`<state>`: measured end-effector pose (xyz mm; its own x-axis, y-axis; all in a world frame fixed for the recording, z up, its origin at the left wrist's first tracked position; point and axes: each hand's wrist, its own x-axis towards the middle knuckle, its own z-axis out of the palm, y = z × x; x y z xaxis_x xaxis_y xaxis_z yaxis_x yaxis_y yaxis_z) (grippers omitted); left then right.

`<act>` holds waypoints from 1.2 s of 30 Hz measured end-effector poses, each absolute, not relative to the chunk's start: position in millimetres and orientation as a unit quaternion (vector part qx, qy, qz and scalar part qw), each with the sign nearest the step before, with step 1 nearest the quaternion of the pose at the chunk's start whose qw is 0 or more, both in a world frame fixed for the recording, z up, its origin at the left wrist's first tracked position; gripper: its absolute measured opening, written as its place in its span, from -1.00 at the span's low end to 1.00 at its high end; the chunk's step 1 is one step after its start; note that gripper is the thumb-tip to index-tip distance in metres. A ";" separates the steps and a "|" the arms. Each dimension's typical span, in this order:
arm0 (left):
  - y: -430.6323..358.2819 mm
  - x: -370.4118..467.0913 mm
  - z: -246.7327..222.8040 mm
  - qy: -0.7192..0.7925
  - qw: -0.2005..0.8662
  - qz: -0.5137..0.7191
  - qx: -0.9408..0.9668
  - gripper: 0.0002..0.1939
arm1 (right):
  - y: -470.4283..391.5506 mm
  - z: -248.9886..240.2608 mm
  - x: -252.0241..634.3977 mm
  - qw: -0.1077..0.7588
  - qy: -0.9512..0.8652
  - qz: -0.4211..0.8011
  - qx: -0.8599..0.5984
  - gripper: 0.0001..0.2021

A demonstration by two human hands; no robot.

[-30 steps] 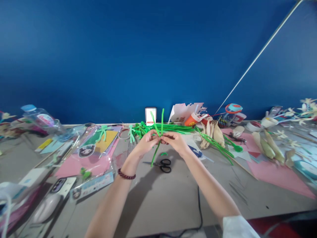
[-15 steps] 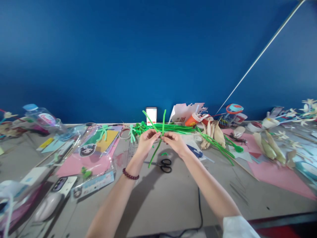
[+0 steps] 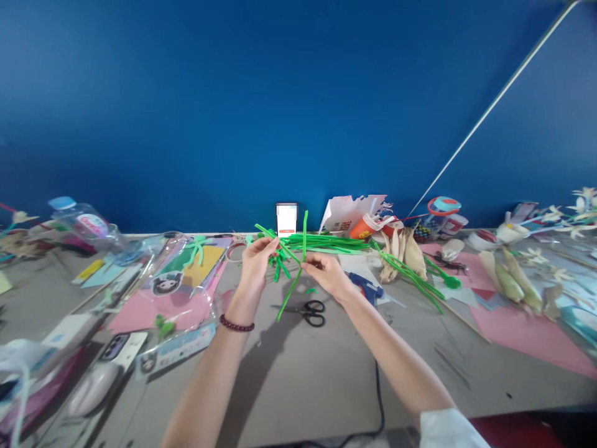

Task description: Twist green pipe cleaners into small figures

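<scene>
Both hands hold green pipe cleaners (image 3: 290,290) joined at a crossing, with two upper ends spread in a V and one length hanging down. My left hand (image 3: 256,258) pinches the upper left arm of the piece partway along. At the crossing, my right hand (image 3: 323,271) grips with thumb and fingertips, and the other arm stands upright above it. Below the hands, black-handled scissors (image 3: 313,313) lie on the table beside a small green scrap (image 3: 312,290). Behind the hands lies a bundle of green pipe cleaners (image 3: 326,242).
A phone (image 3: 286,219) leans against the blue wall (image 3: 261,112). A blue glue gun (image 3: 368,287) lies right of my right hand. Red paper cups (image 3: 361,228), dried husks (image 3: 414,254) and pink sheets (image 3: 527,330) are to the right. A plastic bottle (image 3: 84,221) stands at left.
My left hand has moved left, away from the crossing and along the left arm, which now tilts lower. My right hand stays near the crossing. The view has shifted slightly.
</scene>
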<state>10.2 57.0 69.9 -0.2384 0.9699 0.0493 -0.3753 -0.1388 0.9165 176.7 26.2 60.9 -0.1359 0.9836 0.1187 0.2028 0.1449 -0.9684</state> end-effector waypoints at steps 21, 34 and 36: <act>75.2 -76.1 80.6 0.339 0.497 0.783 0.159 -0.86 | 34.2 66.4 193.2 0.481 -0.528 0.513 -0.477 -0.75; 76.8 -56.0 56.1 0.415 0.591 0.540 0.433 -0.79 | 35.1 66.9 195.4 0.522 -0.402 0.632 -0.408 -0.66; 71.6 -44.3 50.8 0.414 0.610 0.492 0.463 -0.74 | 32.6 69.2 194.0 0.513 -0.417 0.629 -0.409 -0.68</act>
<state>-44.3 71.6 50.8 0.1732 0.9836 -0.0506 -0.2163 0.0881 0.9723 194.0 32.6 69.2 -0.1408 0.9863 -0.0864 -0.3040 -0.1261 -0.9443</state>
